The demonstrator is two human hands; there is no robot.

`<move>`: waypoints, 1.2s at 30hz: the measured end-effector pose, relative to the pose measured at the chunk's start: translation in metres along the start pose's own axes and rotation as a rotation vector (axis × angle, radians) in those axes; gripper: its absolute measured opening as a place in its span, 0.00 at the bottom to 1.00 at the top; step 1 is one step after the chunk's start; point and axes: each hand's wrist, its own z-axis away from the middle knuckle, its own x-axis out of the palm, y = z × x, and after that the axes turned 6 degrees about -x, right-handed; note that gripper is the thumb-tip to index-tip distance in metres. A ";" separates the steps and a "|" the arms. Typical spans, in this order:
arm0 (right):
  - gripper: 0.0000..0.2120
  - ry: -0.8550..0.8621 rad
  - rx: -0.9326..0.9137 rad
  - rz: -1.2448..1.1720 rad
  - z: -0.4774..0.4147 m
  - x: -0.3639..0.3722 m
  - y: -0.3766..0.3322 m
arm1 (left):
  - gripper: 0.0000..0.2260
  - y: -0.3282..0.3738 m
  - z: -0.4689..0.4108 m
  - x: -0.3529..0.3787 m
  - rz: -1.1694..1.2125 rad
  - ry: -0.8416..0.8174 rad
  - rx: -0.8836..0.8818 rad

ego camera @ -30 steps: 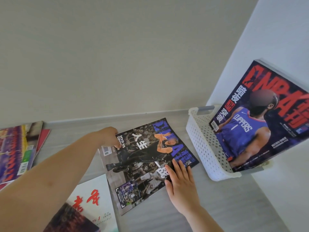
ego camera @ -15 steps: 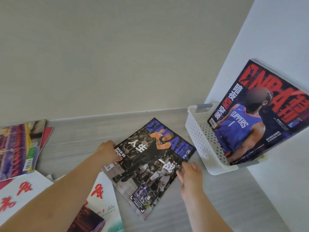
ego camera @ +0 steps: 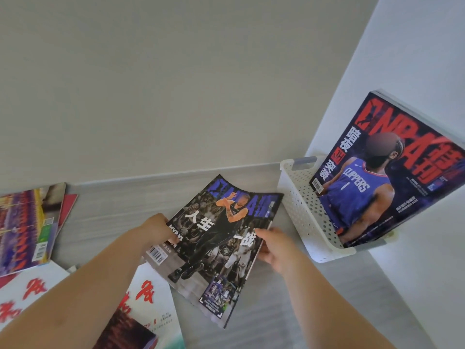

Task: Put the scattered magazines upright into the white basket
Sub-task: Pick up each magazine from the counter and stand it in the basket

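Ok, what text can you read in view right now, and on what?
"CLIPPERS", "1": jersey on the leaning magazine in the white basket.
"NBA": that magazine's red masthead.
"人生一战", "MVP VS": the held magazine.
"8": the white magazine.
Other small print: too small to read.

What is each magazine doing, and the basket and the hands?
Dark basketball magazine: gripped at both edges, top bending.
Left hand: grips its left edge.
Right hand: grips its right edge.
White basket: holds one magazine.
Clippers magazine: standing in basket, leaning.
White magazines: lying flat.
Colourful stack: lying flat.
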 end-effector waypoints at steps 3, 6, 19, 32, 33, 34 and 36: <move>0.06 -0.062 -0.126 0.078 0.005 0.012 -0.014 | 0.10 -0.005 0.010 -0.010 0.074 -0.008 0.037; 0.11 -0.086 -0.212 0.145 0.017 0.013 -0.024 | 0.08 -0.009 0.023 -0.019 0.166 0.022 0.069; 0.10 -0.002 -0.795 0.169 0.101 -0.045 -0.100 | 0.16 0.068 0.097 -0.053 0.635 0.216 0.474; 0.13 0.430 -1.131 0.150 0.118 -0.154 -0.139 | 0.12 0.239 0.100 0.026 0.663 0.324 0.779; 0.14 0.436 -1.123 0.155 0.113 -0.161 -0.136 | 0.12 0.247 0.096 0.033 0.639 0.331 0.767; 0.16 0.439 -1.115 0.153 0.108 -0.167 -0.132 | 0.11 0.254 0.092 0.040 0.611 0.334 0.751; 0.18 0.458 -1.085 0.132 0.099 -0.177 -0.122 | 0.11 0.264 0.082 0.053 0.569 0.317 0.720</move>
